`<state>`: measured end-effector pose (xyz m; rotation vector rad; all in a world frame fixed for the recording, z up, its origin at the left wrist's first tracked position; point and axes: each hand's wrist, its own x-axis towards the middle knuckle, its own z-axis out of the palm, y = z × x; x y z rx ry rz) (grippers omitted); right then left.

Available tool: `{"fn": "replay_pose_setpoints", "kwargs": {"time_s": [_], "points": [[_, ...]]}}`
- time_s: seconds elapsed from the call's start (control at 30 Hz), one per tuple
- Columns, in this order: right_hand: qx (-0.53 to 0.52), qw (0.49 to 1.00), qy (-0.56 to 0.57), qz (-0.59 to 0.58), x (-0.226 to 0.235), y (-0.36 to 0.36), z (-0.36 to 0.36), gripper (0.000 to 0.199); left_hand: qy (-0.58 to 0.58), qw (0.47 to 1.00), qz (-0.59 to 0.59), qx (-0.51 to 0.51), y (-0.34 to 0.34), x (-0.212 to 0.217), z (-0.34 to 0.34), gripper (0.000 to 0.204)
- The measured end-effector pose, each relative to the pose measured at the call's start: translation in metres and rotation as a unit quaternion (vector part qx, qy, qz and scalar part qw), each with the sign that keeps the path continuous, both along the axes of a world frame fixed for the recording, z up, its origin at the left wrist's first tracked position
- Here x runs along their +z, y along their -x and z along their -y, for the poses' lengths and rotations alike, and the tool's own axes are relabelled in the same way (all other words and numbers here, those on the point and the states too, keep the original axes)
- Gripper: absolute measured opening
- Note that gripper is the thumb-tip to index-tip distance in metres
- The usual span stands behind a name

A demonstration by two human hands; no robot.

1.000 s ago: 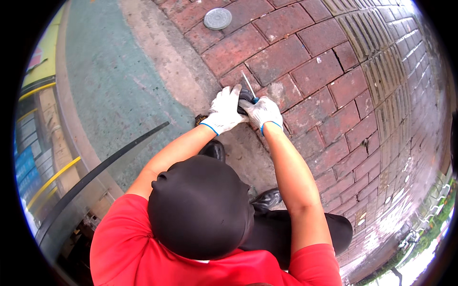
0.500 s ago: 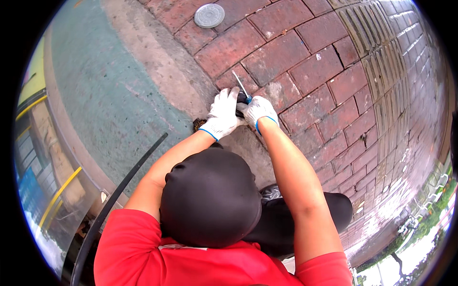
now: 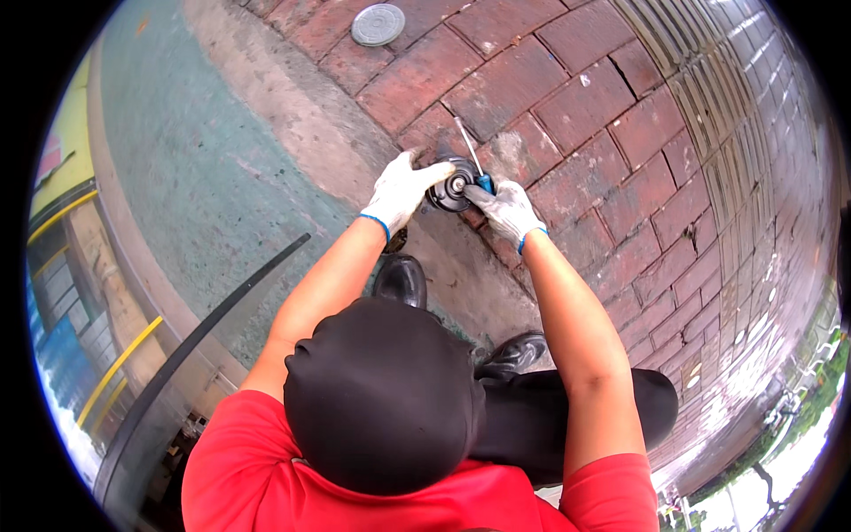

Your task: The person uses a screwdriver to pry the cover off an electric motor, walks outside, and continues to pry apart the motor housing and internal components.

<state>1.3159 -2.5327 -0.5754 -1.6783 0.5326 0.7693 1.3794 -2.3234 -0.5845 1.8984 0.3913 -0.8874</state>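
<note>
A round black part with ringed edges and a metal centre faces up between my two gloved hands, just above the kerb and the brick paving. My left hand wears a white glove with a blue cuff; its fingers are closed on the part's left side, thumb across the rim. At the other side, my right hand, gloved the same way, grips a screwdriver by its blue handle, with the thumb near the part's centre. The screwdriver's pale shaft points up and away over the bricks.
Red bricks and ribbed tiles spread to the right. On the left run a grey kerb and green ground. A curved black bar slants near my left arm. My black shoes stand below the hands; a round grey cover lies far off.
My hands have spread apart and the round part has turned its face up into view. The screwdriver has shifted slightly right. Both shoes now show more fully.
</note>
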Motion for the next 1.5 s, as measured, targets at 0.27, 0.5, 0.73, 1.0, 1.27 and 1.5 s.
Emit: {"fn": "replay_pose_setpoints", "kwargs": {"time_s": [0.27, 0.5, 0.73, 1.0, 1.27, 1.5], "points": [[0.070, 0.986, 0.144, 0.055, -0.019, 0.041, 0.025, 0.036, -0.072, 0.989, 0.033, -0.129, -0.012, 0.013, 0.021, 0.100], [0.168, 0.978, 0.122, -0.026, -0.003, 0.094, 0.015, 0.036, -0.048, 0.987, 0.014, -0.153, -0.017, -0.003, 0.009, 0.109], [0.136, 0.975, 0.174, 0.008, 0.002, 0.095, 0.007, 0.037, 0.000, 0.988, -0.041, -0.151, -0.024, 0.014, 0.017, 0.101], [0.139, 0.979, 0.152, 0.002, 0.001, 0.078, -0.004, 0.033, -0.071, 0.959, 0.080, -0.262, -0.016, 0.001, 0.007, 0.109], [0.154, 0.975, 0.162, 0.006, -0.006, 0.078, -0.009, 0.031, -0.127, 0.949, 0.087, -0.274, -0.010, 0.023, 0.020, 0.109], [0.189, 0.972, 0.136, -0.010, 0.000, 0.074, -0.004, 0.033, -0.126, 0.944, 0.110, -0.284, -0.010, 0.027, 0.021, 0.107]]}}
